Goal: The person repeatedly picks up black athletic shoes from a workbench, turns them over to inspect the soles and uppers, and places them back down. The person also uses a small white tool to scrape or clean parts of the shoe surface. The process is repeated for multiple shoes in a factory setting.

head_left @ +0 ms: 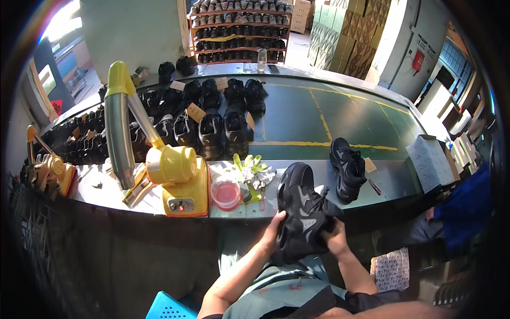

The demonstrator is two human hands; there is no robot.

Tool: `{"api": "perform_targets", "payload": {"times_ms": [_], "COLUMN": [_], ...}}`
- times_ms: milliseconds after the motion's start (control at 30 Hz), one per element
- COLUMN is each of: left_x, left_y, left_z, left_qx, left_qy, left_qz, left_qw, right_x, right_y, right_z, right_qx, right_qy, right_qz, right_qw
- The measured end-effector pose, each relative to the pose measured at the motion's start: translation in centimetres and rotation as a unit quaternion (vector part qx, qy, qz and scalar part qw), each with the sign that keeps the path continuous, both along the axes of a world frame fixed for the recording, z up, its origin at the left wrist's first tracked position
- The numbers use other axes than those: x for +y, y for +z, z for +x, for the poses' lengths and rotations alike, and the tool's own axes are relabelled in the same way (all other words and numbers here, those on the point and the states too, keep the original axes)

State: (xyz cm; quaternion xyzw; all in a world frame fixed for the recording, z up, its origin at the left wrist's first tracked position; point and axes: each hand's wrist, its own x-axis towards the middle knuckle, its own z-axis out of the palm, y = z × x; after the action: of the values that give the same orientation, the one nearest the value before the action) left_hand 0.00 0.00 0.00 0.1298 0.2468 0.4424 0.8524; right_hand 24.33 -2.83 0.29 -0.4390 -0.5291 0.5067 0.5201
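Above my lap, at the near edge of the bench, I hold a black sneaker (302,210) with grey side markings, its toe pointing away from me. My left hand (272,229) is closed along the sole on its left side. At the heel opening, my right hand (336,238) grips the collar; some of its fingers are hidden by the shoe. A second black sneaker (348,170) stands on the metal bench edge to the right, with a tan tag (370,165) beside it. A thin pen-like tool (374,186) lies near that tag.
A yellow lamp-like machine (186,183) with a grey arm stands left, next to a tub of pink liquid (225,193) and crumpled green-and-white material (248,169). Rows of black shoes (211,133) cover the green belt's left. At right are a box (431,162) and a person in blue (467,207).
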Motion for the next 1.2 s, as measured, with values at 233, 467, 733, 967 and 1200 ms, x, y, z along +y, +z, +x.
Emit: {"api": "perform_targets", "payload": {"times_ms": [233, 467, 733, 967, 1200], "left_x": [2.6, 1.9, -1.9, -2.9, -5.1], "left_y": [0.4, -3.0, -6.1, -6.0, -3.7], "left_z": [4.2, 5.5, 1.4, 0.9, -0.8], "left_qx": [0.121, 0.184, 0.281, 0.270, 0.239], "left_qy": [-0.132, -0.182, -0.201, -0.223, -0.194], "left_qz": [0.186, 0.179, 0.127, 0.160, 0.197], "left_qw": [0.966, 0.949, 0.930, 0.923, 0.931], "right_x": [14.3, 25.6, 18.6, 15.6, 4.5], "right_y": [7.5, 7.2, 11.0, 8.2, 24.8], "right_z": [11.1, 13.1, 16.0, 21.1, 9.9], "right_qx": [-0.325, -0.617, -0.644, -0.690, -0.418], "right_qy": [-0.087, -0.152, -0.154, -0.063, -0.024], "right_qz": [0.063, 0.115, 0.069, 0.202, 0.111], "right_qw": [0.940, 0.764, 0.746, 0.693, 0.901]}}
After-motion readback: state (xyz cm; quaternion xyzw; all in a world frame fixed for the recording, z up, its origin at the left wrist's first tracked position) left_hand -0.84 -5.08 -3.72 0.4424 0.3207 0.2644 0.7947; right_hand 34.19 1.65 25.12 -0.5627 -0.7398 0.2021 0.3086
